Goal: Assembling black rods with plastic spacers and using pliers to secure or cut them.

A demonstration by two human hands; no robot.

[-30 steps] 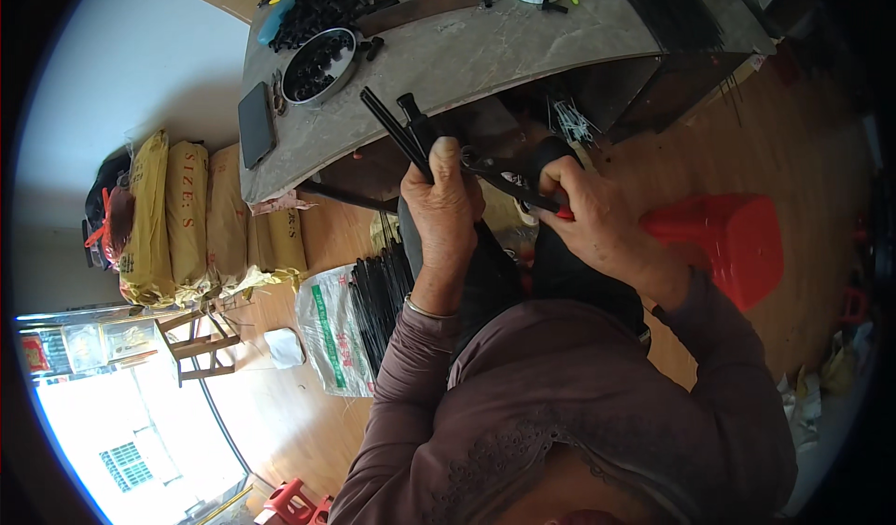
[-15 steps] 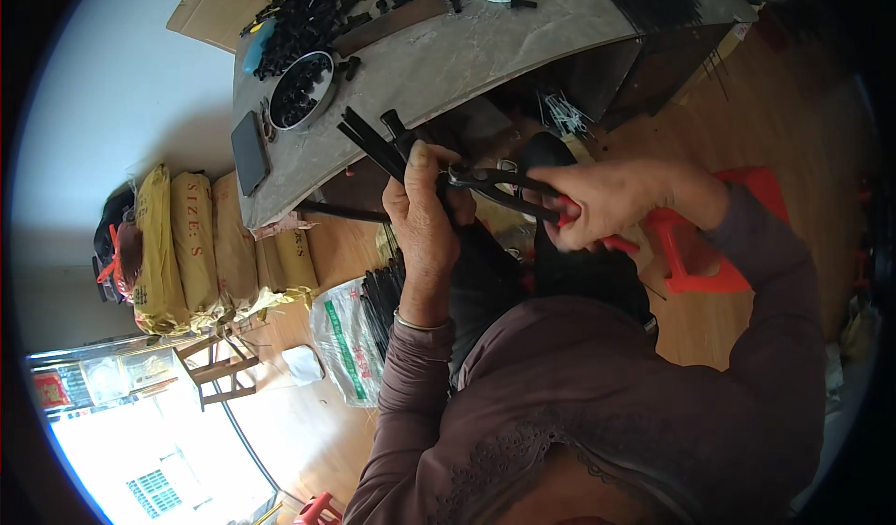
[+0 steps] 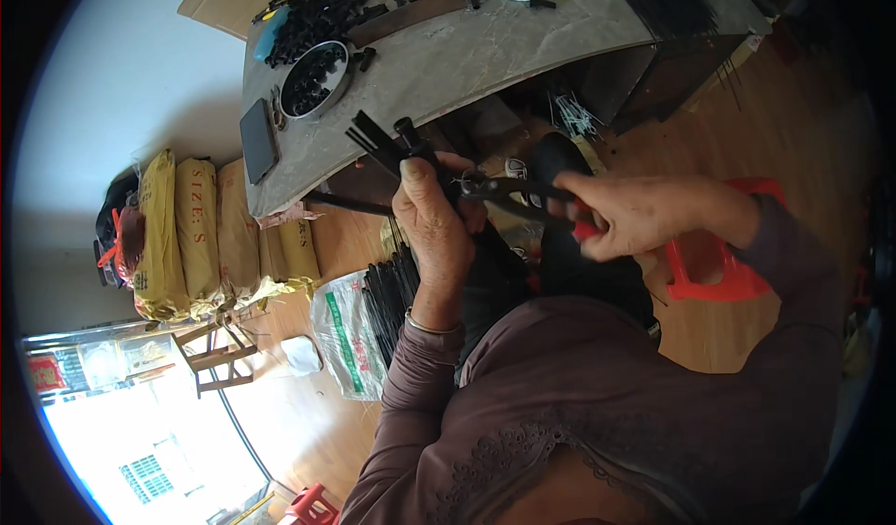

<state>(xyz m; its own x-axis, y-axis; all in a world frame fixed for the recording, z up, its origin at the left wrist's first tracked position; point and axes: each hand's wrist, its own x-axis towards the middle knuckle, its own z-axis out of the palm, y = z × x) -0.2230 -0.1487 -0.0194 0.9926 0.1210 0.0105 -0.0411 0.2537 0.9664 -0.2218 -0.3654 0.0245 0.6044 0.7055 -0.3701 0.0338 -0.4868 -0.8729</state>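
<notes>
The left hand (image 3: pixel 437 231) hides most of the black rods (image 3: pixel 378 142). What the pliers (image 3: pixel 509 189) bite is too small to tell.

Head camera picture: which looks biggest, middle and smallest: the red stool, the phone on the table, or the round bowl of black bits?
1. Red stool, clearly the largest.
2. and 3. Round bowl and phone look about alike, so I won't rank them.

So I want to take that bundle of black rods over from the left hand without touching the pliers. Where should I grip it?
Grip the bundle of thin black rods on the free ends that fan out above the left hand, coming from the table side. The red-handled pliers in the right hand reach in from the other side, near the left hand's fingers, so that side looks crowded.
</notes>
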